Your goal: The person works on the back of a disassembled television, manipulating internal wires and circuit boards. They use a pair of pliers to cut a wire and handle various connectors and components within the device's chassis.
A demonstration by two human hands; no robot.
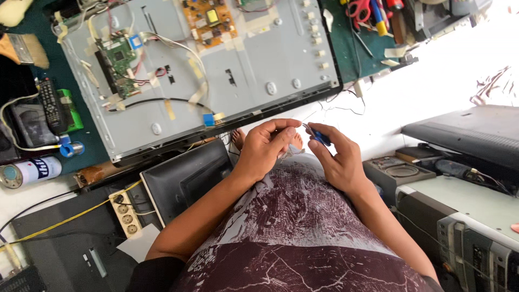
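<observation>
My two hands meet over my lap, just below the edge of an opened flat-screen television (259,59) lying back-side up on the bench. My right hand (338,159) grips a small tool with a blue handle (320,138), its thin metal tip pointing toward my left hand. My left hand (266,147) is curled, its fingertips pinching something too small to make out next to the tool's tip. The television's metal back carries a green circuit board (118,62), an orange-brown board (208,19) and taped cables.
A remote control (51,105) and a spray can (30,170) lie at the left. A white power strip (125,213) with a yellow cable sits by a dark monitor (186,176). Scissors and pens (373,13) lie top right; electronic boxes (465,216) stand at the right.
</observation>
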